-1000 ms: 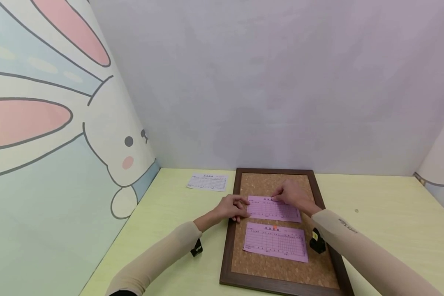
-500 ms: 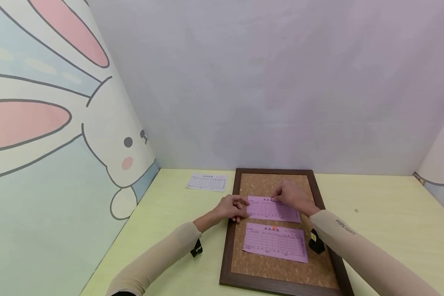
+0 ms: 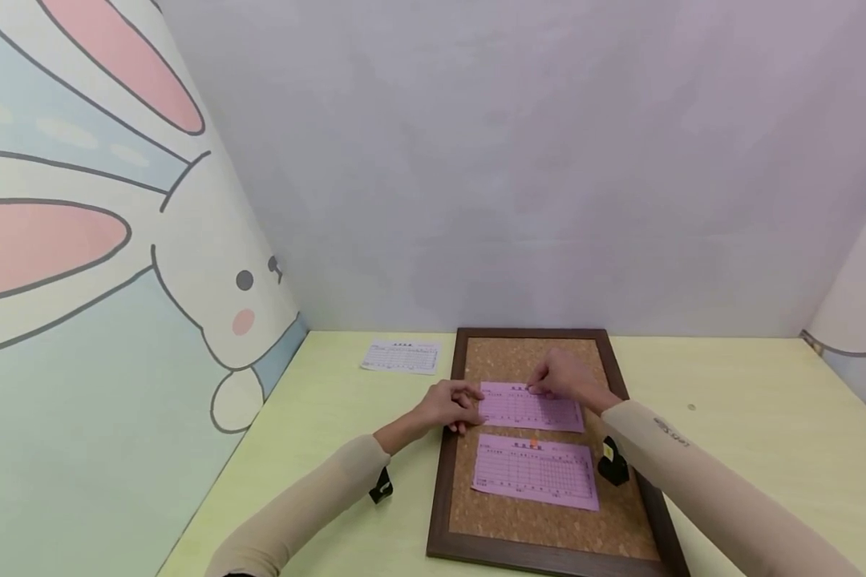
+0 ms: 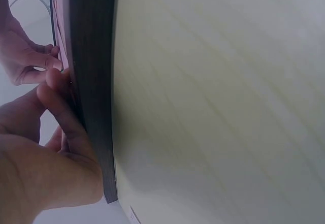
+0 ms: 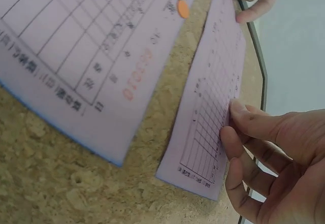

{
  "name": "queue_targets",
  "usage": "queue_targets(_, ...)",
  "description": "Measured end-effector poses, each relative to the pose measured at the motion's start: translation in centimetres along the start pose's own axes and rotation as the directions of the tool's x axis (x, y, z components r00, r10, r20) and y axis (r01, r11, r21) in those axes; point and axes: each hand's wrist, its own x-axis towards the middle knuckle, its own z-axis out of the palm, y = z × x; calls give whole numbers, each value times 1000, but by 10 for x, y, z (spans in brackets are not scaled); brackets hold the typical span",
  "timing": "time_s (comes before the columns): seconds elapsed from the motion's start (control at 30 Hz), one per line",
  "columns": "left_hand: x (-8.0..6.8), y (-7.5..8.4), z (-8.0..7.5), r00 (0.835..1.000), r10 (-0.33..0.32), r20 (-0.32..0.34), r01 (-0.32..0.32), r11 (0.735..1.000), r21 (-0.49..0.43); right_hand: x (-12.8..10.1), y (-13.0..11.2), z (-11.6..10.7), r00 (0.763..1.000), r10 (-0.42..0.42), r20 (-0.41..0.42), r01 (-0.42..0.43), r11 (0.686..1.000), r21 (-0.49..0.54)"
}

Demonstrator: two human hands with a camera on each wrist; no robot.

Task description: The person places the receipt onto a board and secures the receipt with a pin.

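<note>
Both hands (image 3: pixel 508 393) stay on the upper pink form (image 3: pixel 530 409).

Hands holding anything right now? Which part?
Both hands are on the upper pink form lying on the cork board: the left hand at its left end, the right hand at its top edge. Whether they pinch or just press is unclear.

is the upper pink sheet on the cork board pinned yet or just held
Cannot tell. Both hands, the left hand and right hand, hold the upper pink sheet; no pin shows on it, unlike the lower pink sheet.
</note>
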Motion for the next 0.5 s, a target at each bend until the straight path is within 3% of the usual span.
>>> queue_targets(0.17,-1,3,1,1000,4,-4,-4,1000,16,2,2,-5,998,20,52,-22,999,33)
queue_targets(0.5,-3,3,1,1000,4,-11,-4,1000,3,2,-5,-8,996,48,69,-50,998,32)
